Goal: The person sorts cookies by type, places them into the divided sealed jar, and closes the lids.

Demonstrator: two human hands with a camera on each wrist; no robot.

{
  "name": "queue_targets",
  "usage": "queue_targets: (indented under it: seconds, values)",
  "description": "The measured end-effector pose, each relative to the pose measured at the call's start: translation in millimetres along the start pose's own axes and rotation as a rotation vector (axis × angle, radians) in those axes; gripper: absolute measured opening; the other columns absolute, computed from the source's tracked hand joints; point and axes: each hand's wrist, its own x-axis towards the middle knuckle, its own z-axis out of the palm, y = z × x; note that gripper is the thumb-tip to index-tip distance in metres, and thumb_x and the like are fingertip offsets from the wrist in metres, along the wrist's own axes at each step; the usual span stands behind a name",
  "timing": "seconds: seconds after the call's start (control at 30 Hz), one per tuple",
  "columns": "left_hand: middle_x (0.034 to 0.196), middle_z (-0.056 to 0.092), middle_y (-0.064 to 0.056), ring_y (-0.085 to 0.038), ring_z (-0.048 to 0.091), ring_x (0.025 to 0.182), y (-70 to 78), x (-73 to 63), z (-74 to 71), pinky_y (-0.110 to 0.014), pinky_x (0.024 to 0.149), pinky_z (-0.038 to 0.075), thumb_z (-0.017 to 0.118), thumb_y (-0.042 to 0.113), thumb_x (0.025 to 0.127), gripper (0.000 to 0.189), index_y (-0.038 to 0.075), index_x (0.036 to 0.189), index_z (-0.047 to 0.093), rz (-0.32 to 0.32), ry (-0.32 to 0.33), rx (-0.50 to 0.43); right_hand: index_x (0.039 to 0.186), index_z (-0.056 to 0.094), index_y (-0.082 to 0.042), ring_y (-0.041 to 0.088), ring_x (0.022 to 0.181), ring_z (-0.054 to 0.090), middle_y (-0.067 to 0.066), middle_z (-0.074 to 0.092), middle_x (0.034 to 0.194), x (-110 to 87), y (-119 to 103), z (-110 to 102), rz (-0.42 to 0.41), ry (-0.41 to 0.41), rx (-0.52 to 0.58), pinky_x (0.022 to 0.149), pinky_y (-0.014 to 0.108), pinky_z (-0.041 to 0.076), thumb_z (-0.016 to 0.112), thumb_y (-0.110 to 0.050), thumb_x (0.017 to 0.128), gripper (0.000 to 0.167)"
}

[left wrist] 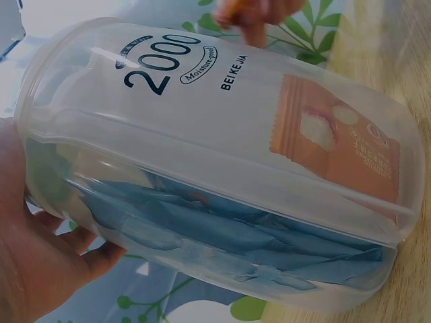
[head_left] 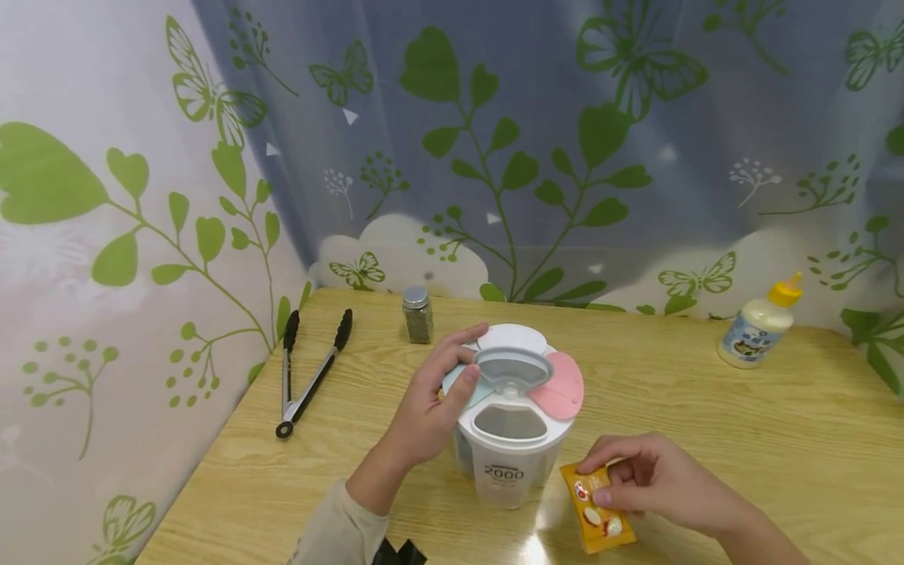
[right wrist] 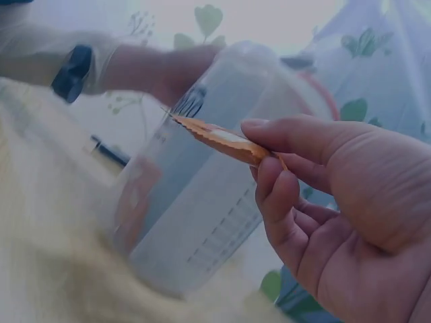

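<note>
A clear divided storage container stands on the table, its round lid split into white, pink and blue flaps. The front flap is raised above an open compartment. My left hand grips the lid's left edge, thumb near the blue flap. An orange packet lies inside the compartment marked 2000, and blue packets fill the neighbouring one. My right hand pinches another orange snack packet between thumb and fingers, just right of the container. This packet appears edge-on in the right wrist view.
Metal tongs with black tips lie spread at the left. A small spice jar with a grey cap stands behind the container. At the back right is a squeeze bottle with a yellow top. A patterned curtain hangs behind the table.
</note>
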Motion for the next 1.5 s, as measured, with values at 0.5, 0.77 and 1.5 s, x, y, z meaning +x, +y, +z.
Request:
queue_targets:
  seconds: [0.5,0.77,1.5]
  values:
    - [0.149,0.051,-0.007,-0.025,0.043,0.143,-1.4,-2.3,1.4,-0.053,0.116,0.034,0.049,0.012,0.103,0.013,0.007,0.099,0.060,0.001,0.006,-0.001,0.115,0.065,-0.001,0.027,0.054,0.043,-0.003,0.068,0.108,18.6,-58,9,-0.097,0.121,-0.155,0.041,0.031,0.044,0.054,0.022,0.089,0.036]
    - [0.150,0.050,-0.006,-0.023,0.042,0.144,-0.5,-0.6,0.6,-0.053,0.116,0.034,0.049,0.012,0.103,0.013,0.007,0.099,0.060,0.004,-0.005,-0.007,0.116,0.067,-0.004,0.028,0.052,0.040,-0.002,0.068,0.110,24.3,-66,8,-0.119,0.110,-0.040,0.038,0.037,0.035,0.048,0.023,0.091,0.041]
    - [0.151,0.049,-0.004,-0.023,0.041,0.145,1.0,0.2,-1.5,-0.054,0.118,0.031,0.048,0.015,0.104,0.014,0.008,0.101,0.060,-0.013,-0.011,0.022,0.110,0.071,-0.003,0.012,0.057,0.063,0.002,0.073,0.093,87.2,-94,39,-0.298,0.437,-0.135,0.053,0.026,0.055,0.061,0.015,0.090,0.029]
